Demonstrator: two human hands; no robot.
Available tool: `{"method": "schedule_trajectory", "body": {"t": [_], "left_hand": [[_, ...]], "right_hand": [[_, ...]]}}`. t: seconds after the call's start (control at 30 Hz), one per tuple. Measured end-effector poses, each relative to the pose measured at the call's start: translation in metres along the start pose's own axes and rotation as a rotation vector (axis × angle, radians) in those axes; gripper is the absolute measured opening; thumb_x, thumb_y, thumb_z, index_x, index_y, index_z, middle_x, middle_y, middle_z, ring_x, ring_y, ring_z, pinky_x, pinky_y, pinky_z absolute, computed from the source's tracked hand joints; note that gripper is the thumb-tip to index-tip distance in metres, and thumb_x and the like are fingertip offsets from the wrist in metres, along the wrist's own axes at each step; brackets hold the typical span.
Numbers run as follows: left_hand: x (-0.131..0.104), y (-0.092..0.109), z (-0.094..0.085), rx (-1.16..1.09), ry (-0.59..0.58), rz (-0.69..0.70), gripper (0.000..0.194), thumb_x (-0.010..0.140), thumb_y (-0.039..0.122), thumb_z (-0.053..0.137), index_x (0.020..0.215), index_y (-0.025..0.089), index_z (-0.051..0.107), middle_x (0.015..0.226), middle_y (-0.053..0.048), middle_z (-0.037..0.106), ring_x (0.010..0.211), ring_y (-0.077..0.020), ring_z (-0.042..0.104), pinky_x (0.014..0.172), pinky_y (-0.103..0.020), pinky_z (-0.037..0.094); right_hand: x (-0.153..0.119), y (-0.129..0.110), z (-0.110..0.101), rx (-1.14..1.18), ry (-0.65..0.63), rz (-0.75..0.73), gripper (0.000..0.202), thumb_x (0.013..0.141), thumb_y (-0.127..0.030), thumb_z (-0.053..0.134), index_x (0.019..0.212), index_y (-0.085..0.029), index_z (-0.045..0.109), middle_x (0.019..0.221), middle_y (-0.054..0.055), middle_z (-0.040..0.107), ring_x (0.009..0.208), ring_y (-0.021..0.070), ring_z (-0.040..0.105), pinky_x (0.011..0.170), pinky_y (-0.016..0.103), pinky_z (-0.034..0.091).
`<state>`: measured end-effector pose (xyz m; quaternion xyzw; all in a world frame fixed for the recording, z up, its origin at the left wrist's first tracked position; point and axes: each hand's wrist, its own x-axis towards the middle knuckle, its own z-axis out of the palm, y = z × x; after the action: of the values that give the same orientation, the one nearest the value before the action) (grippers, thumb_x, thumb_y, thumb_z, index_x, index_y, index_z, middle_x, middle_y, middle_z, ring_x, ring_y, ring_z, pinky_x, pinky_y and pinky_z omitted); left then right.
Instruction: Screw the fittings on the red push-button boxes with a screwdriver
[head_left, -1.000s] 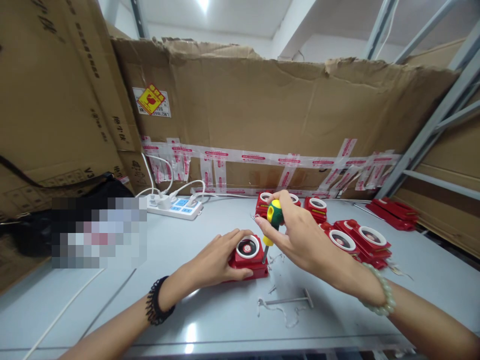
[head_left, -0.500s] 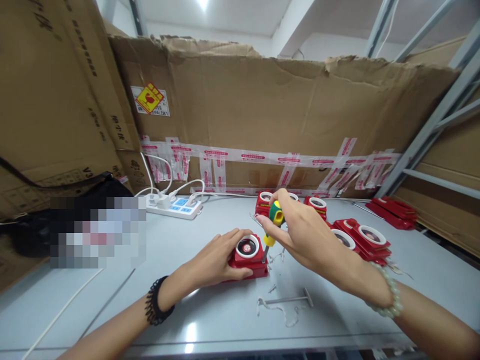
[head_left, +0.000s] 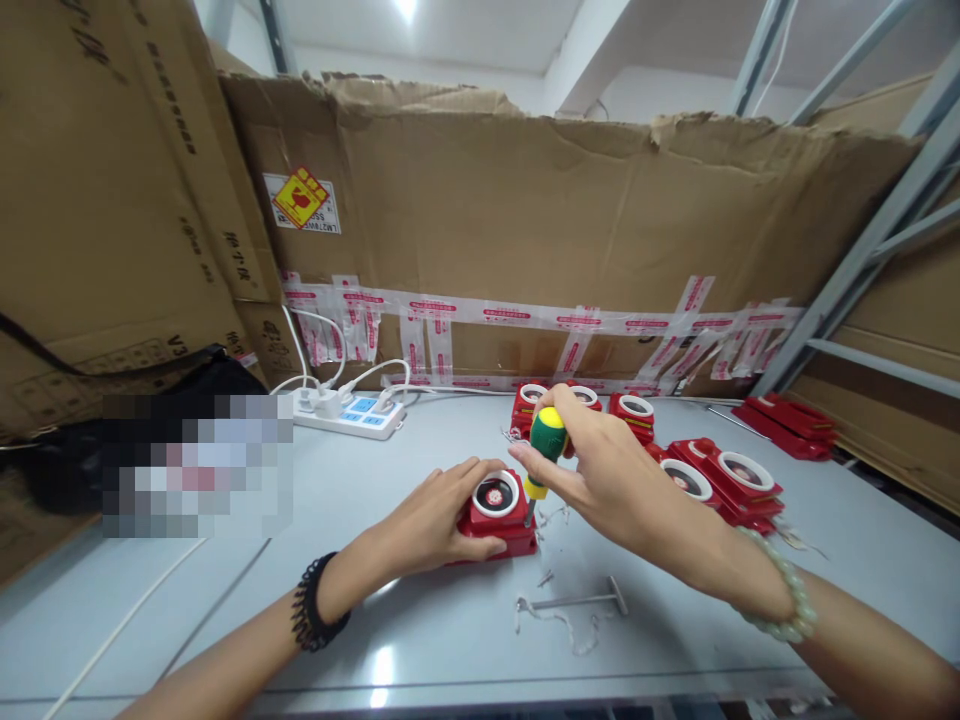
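A red box with a white-ringed round window [head_left: 496, 494] lies on the grey table [head_left: 300, 610]. My left hand [head_left: 442, 515] grips it from the left, fingers over its far side and thumb along its near side. In my right hand [head_left: 592, 460] is a screwdriver with a green and yellow handle [head_left: 548, 434], held upright between thumb and fingers. The screwdriver's tip touches the right edge of the red box. Nearer the front lie a metal T-shaped rod [head_left: 574, 600] with white string and a small screw [head_left: 545, 578].
Several red boxes [head_left: 746, 475] stand behind and right of my right hand. A red part [head_left: 787, 425] lies at the far right. A power strip [head_left: 349, 412] with white cables sits at the back left. Large cardboard [head_left: 487, 210] walls the back.
My right fingers have shifted around the screwdriver handle, and the handle has turned, showing more green. My left hand and the red box stay in place.
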<state>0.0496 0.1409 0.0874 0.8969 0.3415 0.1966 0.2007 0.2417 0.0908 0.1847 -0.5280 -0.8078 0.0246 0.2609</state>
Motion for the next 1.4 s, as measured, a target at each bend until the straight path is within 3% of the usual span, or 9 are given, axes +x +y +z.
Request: {"method": "schedule_trajectory", "body": {"t": [0.2,0.7,0.83,0.97,1.1,1.2,1.4], "left_hand": [[0.000,-0.001,0.001,-0.022,-0.002,0.007,0.061,0.073,0.044,0.067,0.126,0.029,0.040,0.117,-0.004,0.056,0.100,-0.0256,0.055,0.081,-0.035,0.043],[0.001,0.001,-0.001,-0.015,-0.006,-0.002,0.062,0.073,0.042,0.068,0.127,0.029,0.039,0.117,-0.004,0.056,0.100,-0.0255,0.055,0.083,-0.036,0.042],[0.000,0.001,-0.001,-0.025,-0.008,0.010,0.063,0.073,0.042,0.067,0.128,0.029,0.039,0.117,-0.004,0.056,0.101,-0.0251,0.055,0.083,-0.035,0.043],[0.000,0.000,0.000,-0.007,-0.003,0.006,0.062,0.074,0.046,0.065,0.128,0.028,0.040,0.119,-0.007,0.055,0.102,-0.0274,0.055,0.082,-0.037,0.043],[-0.001,0.000,0.000,-0.003,-0.003,-0.003,0.062,0.074,0.046,0.066,0.127,0.028,0.039,0.118,-0.006,0.055,0.101,-0.0274,0.054,0.083,-0.038,0.043],[0.000,0.000,0.000,-0.020,-0.016,0.010,0.061,0.074,0.044,0.066,0.126,0.029,0.039,0.119,-0.006,0.055,0.102,-0.0267,0.054,0.084,-0.038,0.043],[0.000,-0.001,-0.001,-0.011,-0.013,-0.001,0.065,0.074,0.044,0.067,0.130,0.029,0.036,0.122,-0.007,0.054,0.105,-0.0281,0.054,0.085,-0.040,0.043]], "right_hand": [[0.000,0.004,-0.004,0.123,-0.027,-0.052,0.023,0.086,-0.024,0.049,0.107,-0.020,0.041,0.092,0.003,0.058,0.079,0.0154,0.055,0.071,0.030,0.042],[0.001,0.002,-0.005,0.132,-0.027,-0.089,0.022,0.086,-0.020,0.047,0.107,-0.019,0.041,0.089,0.003,0.059,0.075,0.0148,0.055,0.070,0.030,0.043],[0.002,0.001,-0.002,0.025,-0.006,-0.106,0.016,0.089,-0.028,0.047,0.100,-0.018,0.042,0.085,0.003,0.057,0.073,0.0160,0.053,0.066,0.030,0.041],[0.003,-0.001,-0.002,-0.180,0.059,-0.106,0.025,0.090,-0.042,0.045,0.086,-0.018,0.046,0.087,0.008,0.055,0.076,0.0202,0.050,0.067,0.034,0.040],[0.002,-0.001,-0.009,-0.071,0.000,-0.133,0.016,0.091,-0.028,0.045,0.102,-0.018,0.050,0.099,0.009,0.056,0.089,0.0204,0.053,0.076,0.034,0.042],[-0.001,-0.001,-0.013,0.043,-0.023,-0.135,0.027,0.089,-0.021,0.045,0.116,-0.020,0.045,0.108,0.008,0.057,0.097,0.0196,0.054,0.082,0.034,0.043],[0.001,-0.003,-0.006,-0.048,-0.008,-0.061,0.017,0.088,-0.031,0.047,0.098,-0.017,0.048,0.087,0.007,0.061,0.076,0.0198,0.056,0.067,0.033,0.042]]}}
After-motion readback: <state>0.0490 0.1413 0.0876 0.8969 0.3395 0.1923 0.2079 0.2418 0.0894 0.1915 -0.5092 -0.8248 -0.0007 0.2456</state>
